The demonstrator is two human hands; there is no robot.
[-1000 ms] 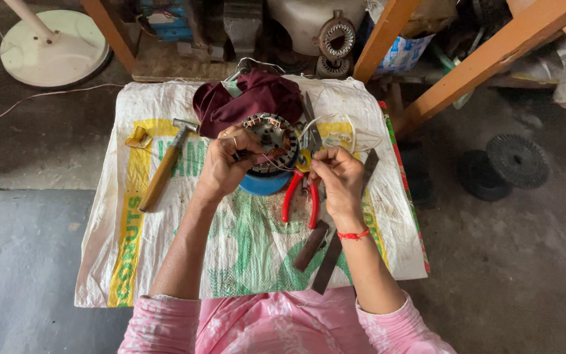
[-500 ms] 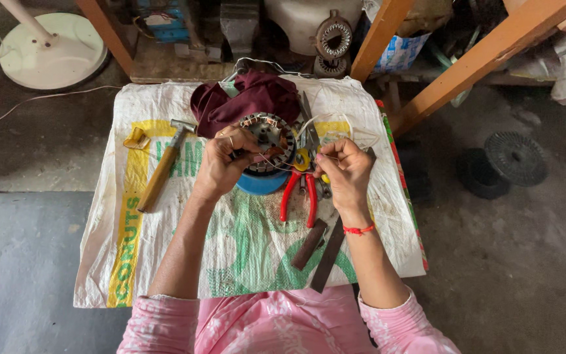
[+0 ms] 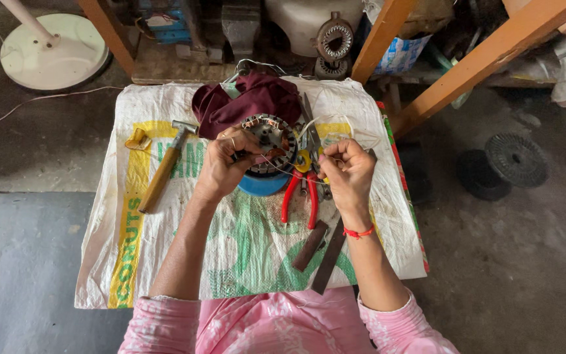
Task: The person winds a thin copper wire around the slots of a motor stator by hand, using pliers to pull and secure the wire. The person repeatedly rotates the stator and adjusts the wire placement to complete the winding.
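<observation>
Stator [image 3: 271, 141]: round motor core with copper windings in its slots, seated on a blue round base [image 3: 263, 184] at the middle of the desk [image 3: 244, 255], which is covered by a white woven sack with green and yellow print.

Left hand [image 3: 225, 164]: clenched on the near-left rim of the stator, fingertips pinching at the windings.

Right hand [image 3: 347, 172]: fist closed on a thin pale wire [image 3: 325, 121] that runs from the stator; the wire loops up above the knuckles.

Change against the earlier frames: the right hand has lifted from low beside the pliers to a higher spot just right of the stator, and the wire loop now stands clear above it. The left hand has kept its hold on the rim. Judged from this, a length of wire is being drawn out of or through the windings while the core is steadied; the stator itself has not shifted.

Adjacent items: red-handled pliers [image 3: 299, 196] below the stator, wooden-handled hammer [image 3: 162, 170] to the left, maroon cloth [image 3: 247, 98] behind, two dark flat bars [image 3: 322, 252] near the right forearm.
</observation>
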